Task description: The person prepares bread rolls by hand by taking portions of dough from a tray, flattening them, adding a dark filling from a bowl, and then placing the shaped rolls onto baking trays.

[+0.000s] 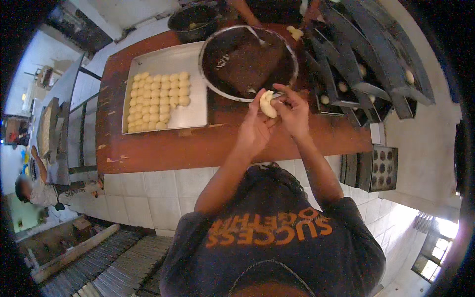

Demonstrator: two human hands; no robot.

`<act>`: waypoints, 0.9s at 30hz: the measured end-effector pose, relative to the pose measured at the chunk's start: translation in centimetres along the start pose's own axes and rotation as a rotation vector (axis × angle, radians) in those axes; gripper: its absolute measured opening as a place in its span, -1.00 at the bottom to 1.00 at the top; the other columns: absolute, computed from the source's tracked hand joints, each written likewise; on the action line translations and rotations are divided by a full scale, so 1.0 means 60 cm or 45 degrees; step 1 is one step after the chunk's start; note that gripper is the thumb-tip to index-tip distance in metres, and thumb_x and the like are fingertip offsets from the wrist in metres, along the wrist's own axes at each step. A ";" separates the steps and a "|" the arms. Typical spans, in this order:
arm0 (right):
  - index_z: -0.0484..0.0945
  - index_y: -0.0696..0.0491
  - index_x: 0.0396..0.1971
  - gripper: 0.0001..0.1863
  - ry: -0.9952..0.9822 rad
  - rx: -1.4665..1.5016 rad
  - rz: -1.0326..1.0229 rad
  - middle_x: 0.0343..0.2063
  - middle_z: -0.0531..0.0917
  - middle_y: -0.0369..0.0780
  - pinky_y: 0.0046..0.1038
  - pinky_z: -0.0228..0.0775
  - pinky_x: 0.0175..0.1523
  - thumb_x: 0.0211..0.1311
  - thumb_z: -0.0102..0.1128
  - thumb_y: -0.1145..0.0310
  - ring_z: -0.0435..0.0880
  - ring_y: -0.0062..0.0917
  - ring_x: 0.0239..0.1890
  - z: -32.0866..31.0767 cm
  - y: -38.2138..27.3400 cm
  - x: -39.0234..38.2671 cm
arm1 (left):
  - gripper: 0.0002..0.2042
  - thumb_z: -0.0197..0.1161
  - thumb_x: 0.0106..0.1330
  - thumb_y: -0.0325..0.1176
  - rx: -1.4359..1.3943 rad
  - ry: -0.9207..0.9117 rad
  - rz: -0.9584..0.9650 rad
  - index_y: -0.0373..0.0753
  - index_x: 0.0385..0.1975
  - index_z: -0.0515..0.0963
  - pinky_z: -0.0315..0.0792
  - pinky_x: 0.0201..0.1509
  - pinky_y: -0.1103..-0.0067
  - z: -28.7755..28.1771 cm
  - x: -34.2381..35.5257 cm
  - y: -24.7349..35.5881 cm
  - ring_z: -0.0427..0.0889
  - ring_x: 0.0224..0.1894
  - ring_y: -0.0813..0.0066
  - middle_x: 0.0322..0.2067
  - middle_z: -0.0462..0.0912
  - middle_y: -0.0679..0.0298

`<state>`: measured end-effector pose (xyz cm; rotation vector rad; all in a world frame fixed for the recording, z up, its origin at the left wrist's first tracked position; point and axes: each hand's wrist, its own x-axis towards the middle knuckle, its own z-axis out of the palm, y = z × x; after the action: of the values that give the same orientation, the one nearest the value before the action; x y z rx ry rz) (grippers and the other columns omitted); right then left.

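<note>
Over the near right part of the wooden table, my left hand cups a pale piece of dough between thumb and fingers. It looks folded or opened at its upper end. My right hand is closed on a small metal utensil, its tip against the dough; its exact kind is partly hidden by the fingers. Just beyond both hands stands a wide metal bowl holding a mound of dark brown filling. A spoon-like handle leans in it at the far side.
Left of the bowl, a metal tray bears rows of dough balls. A dark pot stands behind. Long dark tins, some with dough balls, pile up at right. Another person's arm reaches in across the table.
</note>
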<state>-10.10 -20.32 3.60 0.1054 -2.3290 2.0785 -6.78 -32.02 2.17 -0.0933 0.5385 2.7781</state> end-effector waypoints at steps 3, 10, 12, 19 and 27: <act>0.53 0.15 -0.25 -0.74 -0.125 0.103 0.040 -0.33 0.59 -0.15 -0.42 0.32 -0.06 0.01 0.13 0.44 0.53 -0.38 -0.24 -0.081 0.033 -0.036 | -0.61 -0.13 0.30 -0.07 0.184 0.164 0.099 -0.11 0.05 0.21 0.38 -0.09 0.52 -0.018 0.048 -0.086 0.45 -0.16 0.41 -0.10 0.40 0.30; 0.51 0.11 -0.41 -0.75 0.144 -0.369 -0.314 -0.30 0.55 -0.12 -0.40 0.36 -0.08 -0.21 0.27 0.48 0.49 -0.27 -0.15 -0.272 0.072 -0.114 | -0.71 0.18 0.12 -0.35 0.992 0.370 0.198 -0.28 -0.17 0.38 0.41 -0.30 0.58 0.069 0.052 -0.283 0.49 -0.32 0.46 -0.30 0.50 0.24; 0.51 0.09 -0.40 -0.74 0.142 -0.358 -0.175 -0.30 0.55 -0.14 -0.40 0.37 -0.11 -0.21 0.26 0.48 0.51 -0.28 -0.18 -0.331 0.085 -0.136 | -0.73 0.19 0.12 -0.36 1.185 0.276 0.177 -0.32 -0.21 0.40 0.41 -0.31 0.59 0.093 0.050 -0.322 0.49 -0.34 0.48 -0.32 0.51 0.25; 0.49 0.09 -0.44 -0.77 0.411 -0.789 -0.764 -0.34 0.55 -0.17 -0.36 0.33 -0.16 -0.24 0.21 0.52 0.48 -0.26 -0.17 -0.421 0.086 -0.181 | -0.76 0.20 0.13 -0.35 0.449 0.458 -0.046 -0.33 -0.27 0.43 0.39 -0.33 0.61 0.149 0.057 -0.454 0.49 -0.37 0.54 -0.36 0.50 0.30; 0.50 0.08 -0.48 -0.80 0.685 -0.491 -0.472 -0.44 0.52 -0.20 -0.32 0.28 -0.15 -0.25 0.17 0.51 0.44 -0.27 -0.28 -0.437 0.040 -0.242 | -0.79 0.20 0.13 -0.38 0.620 0.256 -0.108 -0.25 -0.26 0.42 0.41 -0.32 0.64 0.205 0.022 -0.482 0.48 -0.37 0.58 -0.38 0.49 0.33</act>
<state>3.41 6.52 3.36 -0.0264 -2.1159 1.2681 0.93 -1.57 3.16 -0.2787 1.2119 2.4885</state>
